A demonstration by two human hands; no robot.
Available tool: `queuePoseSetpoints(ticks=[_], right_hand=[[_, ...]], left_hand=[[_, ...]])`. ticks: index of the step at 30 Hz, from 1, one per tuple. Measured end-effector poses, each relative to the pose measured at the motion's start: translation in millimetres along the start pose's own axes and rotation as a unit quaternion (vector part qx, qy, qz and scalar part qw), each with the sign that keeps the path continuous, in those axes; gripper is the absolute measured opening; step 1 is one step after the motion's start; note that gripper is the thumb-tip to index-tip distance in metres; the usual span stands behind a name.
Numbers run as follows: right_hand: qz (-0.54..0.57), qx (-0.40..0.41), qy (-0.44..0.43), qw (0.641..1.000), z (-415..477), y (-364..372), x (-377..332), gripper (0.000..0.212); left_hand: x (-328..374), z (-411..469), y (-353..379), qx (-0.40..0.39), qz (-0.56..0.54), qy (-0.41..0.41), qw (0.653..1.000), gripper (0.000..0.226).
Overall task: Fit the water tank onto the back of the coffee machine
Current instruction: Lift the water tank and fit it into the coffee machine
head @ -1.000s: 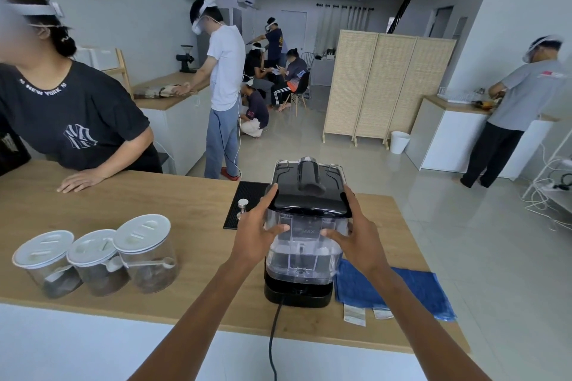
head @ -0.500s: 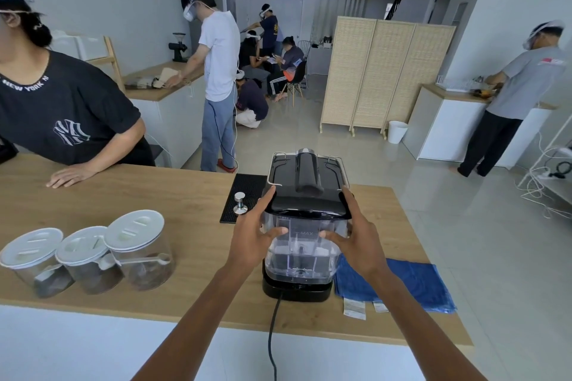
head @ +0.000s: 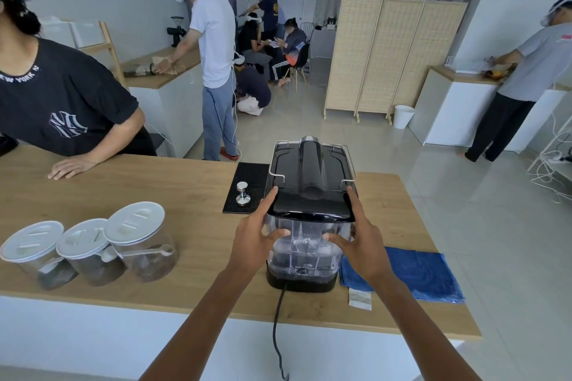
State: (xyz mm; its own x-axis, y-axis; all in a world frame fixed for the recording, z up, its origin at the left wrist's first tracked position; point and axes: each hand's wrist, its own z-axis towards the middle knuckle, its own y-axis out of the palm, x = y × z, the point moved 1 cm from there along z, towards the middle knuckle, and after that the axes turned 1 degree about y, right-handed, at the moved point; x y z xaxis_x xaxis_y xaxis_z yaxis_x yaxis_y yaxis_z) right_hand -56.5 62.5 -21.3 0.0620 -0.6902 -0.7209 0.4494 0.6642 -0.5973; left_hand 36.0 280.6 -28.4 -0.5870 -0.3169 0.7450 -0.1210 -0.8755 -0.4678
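Canisters (head: 93, 249), tamper (head: 242, 192), cloth (head: 414, 272) flank water tank (head: 305, 246).

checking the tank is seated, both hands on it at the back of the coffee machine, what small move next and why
Probably a light downward press. The left hand and right hand grip the clear water tank, which sits upright on the coffee machine base; whether it has locked cannot be seen.

A single wide-angle head camera looks forward and down from close above the near edge of the tabletop (head: 173, 182). It faces across the tabletop into the room, whose far wall shows at top.
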Motion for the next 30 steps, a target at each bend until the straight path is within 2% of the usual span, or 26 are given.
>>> queuePoseSetpoints(ticks=[21,30], right_hand=[[-0.042,0.01,0.022,0.999,-4.9,2.5,0.8,0.111],[0.01,0.013,0.044,0.999,-12.9,6.5,3.9,0.107]], left_hand=[[6.0,-11.2,2.8,0.016,0.018,0.012,1.0,0.088],[-15.3,-16.7,9.4,0.009,0.017,-0.018,1.0,0.088]])
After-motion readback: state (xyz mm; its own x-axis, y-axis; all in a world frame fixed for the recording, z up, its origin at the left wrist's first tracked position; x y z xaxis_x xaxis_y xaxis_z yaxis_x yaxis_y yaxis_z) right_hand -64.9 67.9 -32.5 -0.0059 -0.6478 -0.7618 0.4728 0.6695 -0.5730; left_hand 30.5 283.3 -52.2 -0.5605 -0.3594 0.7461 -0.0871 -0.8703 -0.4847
